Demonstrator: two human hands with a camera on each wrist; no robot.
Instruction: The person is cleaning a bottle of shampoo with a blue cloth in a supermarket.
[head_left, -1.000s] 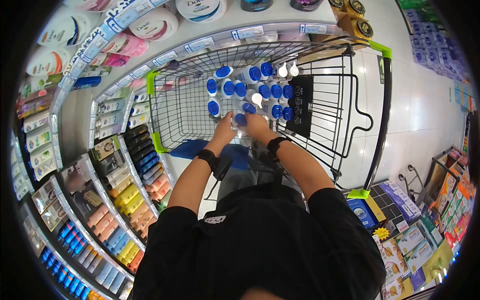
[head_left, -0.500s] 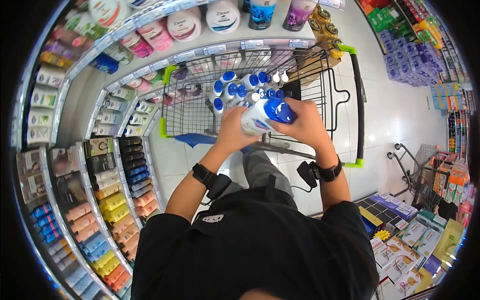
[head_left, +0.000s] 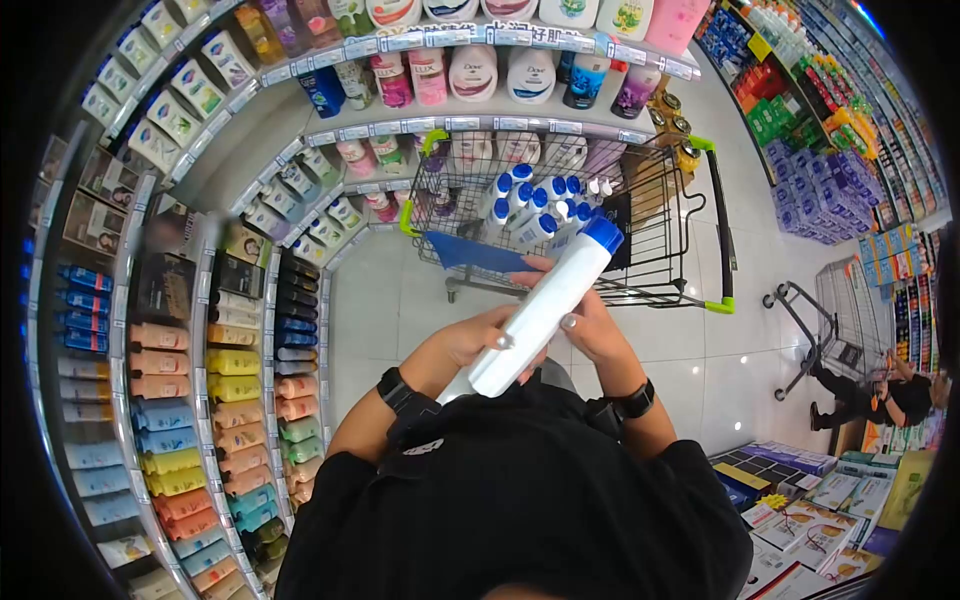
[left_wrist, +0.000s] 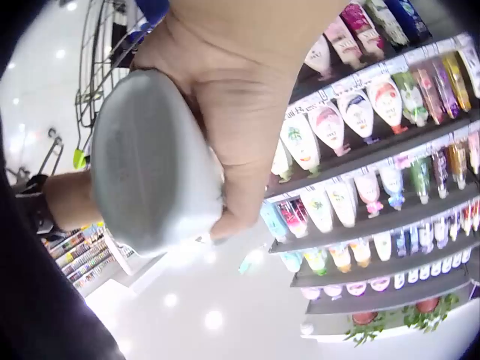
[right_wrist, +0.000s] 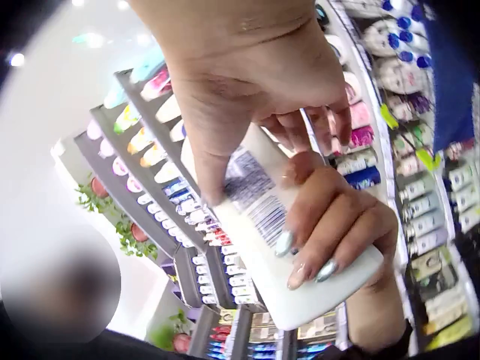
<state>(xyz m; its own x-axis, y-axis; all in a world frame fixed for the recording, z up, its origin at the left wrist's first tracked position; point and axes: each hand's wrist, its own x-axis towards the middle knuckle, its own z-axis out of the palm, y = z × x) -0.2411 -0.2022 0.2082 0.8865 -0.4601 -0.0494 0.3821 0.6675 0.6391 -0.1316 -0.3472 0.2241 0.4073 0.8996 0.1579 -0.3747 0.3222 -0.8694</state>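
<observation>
A white bottle (head_left: 545, 312) with a blue cap is held tilted in front of the chest, between both hands. My left hand (head_left: 472, 342) grips it near its base, thumb across the side; the grey-looking bottom (left_wrist: 154, 169) faces the left wrist camera. Higher up, nearer the cap, my right hand (head_left: 592, 325) holds the bottle with its thumb along one side. In the right wrist view, a printed label with a barcode (right_wrist: 268, 223) shows between the right thumb and the left fingers (right_wrist: 330, 232).
Beyond the hands stands a wire shopping cart (head_left: 722, 220) with several blue-capped bottles (head_left: 538, 230) in it and a blue cloth (head_left: 470, 252) on its near side. Shelves of bottles (head_left: 475, 75) line the left and back. Another person (head_left: 900, 400) and cart (head_left: 850, 300) are at the right.
Both hands have lifted the bottle out of the cart, brought it toward the chest and turned it, so a plain white side faces up. The head view has shifted, showing more shelves.
</observation>
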